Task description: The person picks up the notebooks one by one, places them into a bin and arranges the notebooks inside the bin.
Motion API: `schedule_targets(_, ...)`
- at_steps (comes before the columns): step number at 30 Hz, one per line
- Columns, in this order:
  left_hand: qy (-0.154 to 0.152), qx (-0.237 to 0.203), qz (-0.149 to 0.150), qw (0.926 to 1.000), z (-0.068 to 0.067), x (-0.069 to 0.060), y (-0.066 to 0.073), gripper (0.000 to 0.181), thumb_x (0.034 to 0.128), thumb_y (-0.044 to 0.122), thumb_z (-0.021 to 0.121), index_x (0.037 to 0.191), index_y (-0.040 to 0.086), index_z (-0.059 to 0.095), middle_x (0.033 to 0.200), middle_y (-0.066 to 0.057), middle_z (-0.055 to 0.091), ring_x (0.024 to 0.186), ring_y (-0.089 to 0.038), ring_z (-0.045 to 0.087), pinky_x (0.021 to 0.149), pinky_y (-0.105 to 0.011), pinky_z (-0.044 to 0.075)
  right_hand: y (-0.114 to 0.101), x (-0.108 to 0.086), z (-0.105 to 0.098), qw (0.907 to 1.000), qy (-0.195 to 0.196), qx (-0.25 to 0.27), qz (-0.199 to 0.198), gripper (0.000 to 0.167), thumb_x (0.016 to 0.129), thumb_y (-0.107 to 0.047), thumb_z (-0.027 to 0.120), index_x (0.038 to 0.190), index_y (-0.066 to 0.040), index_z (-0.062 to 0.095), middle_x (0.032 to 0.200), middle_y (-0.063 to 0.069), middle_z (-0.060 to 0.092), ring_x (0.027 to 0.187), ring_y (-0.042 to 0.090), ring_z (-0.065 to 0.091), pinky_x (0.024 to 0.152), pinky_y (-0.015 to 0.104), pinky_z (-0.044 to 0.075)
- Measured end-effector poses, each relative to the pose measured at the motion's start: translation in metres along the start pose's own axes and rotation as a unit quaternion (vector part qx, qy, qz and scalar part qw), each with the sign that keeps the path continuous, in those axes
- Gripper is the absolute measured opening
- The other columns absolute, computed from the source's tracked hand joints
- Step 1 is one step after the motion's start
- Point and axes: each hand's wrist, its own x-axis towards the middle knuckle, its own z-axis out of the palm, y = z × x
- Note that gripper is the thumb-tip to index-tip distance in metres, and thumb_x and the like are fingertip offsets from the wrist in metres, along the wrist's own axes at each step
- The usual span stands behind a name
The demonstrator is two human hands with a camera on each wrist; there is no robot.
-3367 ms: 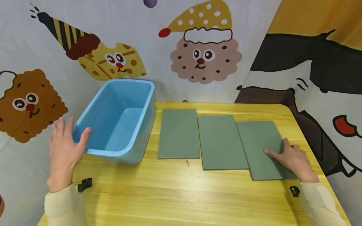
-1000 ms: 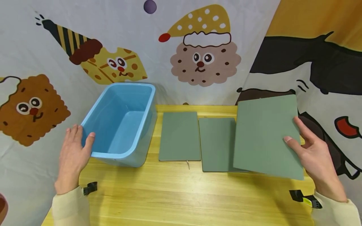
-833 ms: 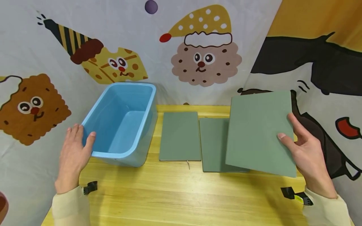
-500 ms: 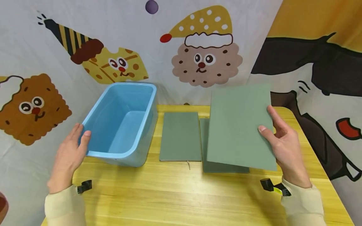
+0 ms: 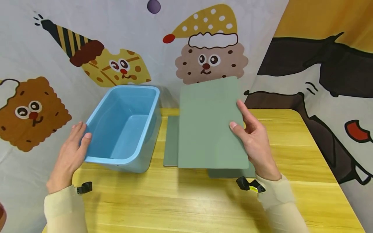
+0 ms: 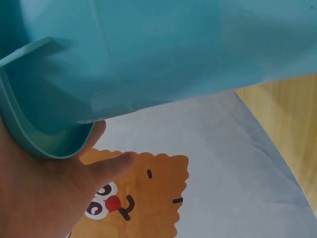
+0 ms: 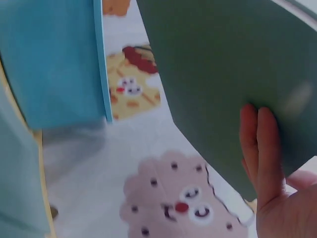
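Observation:
In the head view my right hand [image 5: 256, 139] holds a green notebook [image 5: 208, 126] by its right edge, thumb on the upper face. The right wrist view shows fingers [image 7: 270, 153] against the underside of this notebook. It is raised above the table, covering much of two more green notebooks: a strip of the left one [image 5: 171, 142] and the lower edge of the other [image 5: 230, 173] show. My left hand [image 5: 68, 153] rests at the near left corner of a blue plastic bin [image 5: 142, 136], its fingers [image 6: 111, 168] extended along the outside.
The wooden table [image 5: 163, 200] runs under everything, its right side edge slanting toward the front. A cartoon-printed cloth [image 5: 262, 42] hangs directly behind the bin and the notebooks. The bin's high walls stand left of the notebooks, with nothing seen inside.
My right hand has lifted the rightmost notebook off the table and carried it left, above the other two. My left hand has shifted slightly but stays by the bin's corner.

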Motion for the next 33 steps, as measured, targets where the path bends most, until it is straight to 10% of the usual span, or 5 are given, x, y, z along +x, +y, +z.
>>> schedule_targets(14,-0.019,0.008,-0.004,0.9998,0.0,-0.002,0.002,0.066,0.1144,0.044,0.02,0.164,0.0,0.016,0.171,-0.022,0.009,0.158,-0.042,0.003,0.123,-0.066,0.003,0.018,0.033,0.107,0.9979,-0.029,-0.02,-0.054,0.065,0.103,-0.006,0.061,0.161,-0.015,0.036,0.166,-0.013,0.032,0.151,0.001,0.026,0.096,0.019,0.05)
schedule_targets(20,-0.02,0.007,-0.001,0.9998,-0.001,-0.004,0.003,0.064,0.1146,0.042,0.013,0.165,0.003,0.012,0.172,-0.019,0.006,0.158,-0.042,0.001,0.122,-0.067,0.002,0.026,0.045,0.144,0.9985,-0.03,-0.025,-0.038,0.065,0.104,-0.012,0.06,0.163,-0.022,0.035,0.165,-0.013,0.033,0.044,0.008,0.041,0.041,0.024,0.034)
schedule_targets(24,-0.024,0.008,-0.008,0.9996,-0.001,-0.005,0.004,0.064,0.1141,0.043,0.01,0.165,0.004,0.009,0.172,-0.019,0.003,0.158,-0.042,-0.002,0.122,-0.067,0.001,0.031,0.052,0.165,0.9989,-0.036,-0.023,-0.019,0.066,0.105,-0.014,0.059,0.164,-0.024,0.032,0.166,-0.012,0.031,0.037,0.014,0.03,0.041,0.025,0.035)
schedule_targets(29,-0.024,0.013,-0.024,0.9993,0.001,-0.006,0.007,0.066,0.1131,0.046,0.009,0.166,0.006,0.006,0.172,-0.018,0.001,0.158,-0.041,-0.005,0.122,-0.067,-0.001,0.04,0.062,0.187,0.9981,-0.043,-0.039,-0.022,0.068,0.103,-0.011,0.059,0.164,-0.019,0.03,0.167,-0.01,0.028,0.095,0.005,0.063,0.085,0.024,0.051)
schedule_targets(33,-0.018,0.01,-0.034,0.9992,0.003,-0.005,0.009,0.068,0.1124,0.049,0.009,0.166,0.007,0.007,0.172,-0.018,0.002,0.158,-0.041,-0.005,0.121,-0.068,-0.001,0.047,0.069,0.203,0.9966,-0.049,-0.064,-0.015,0.068,0.103,-0.01,0.057,0.164,-0.017,0.028,0.168,-0.008,0.027,0.151,0.003,0.026,0.12,0.031,0.029)
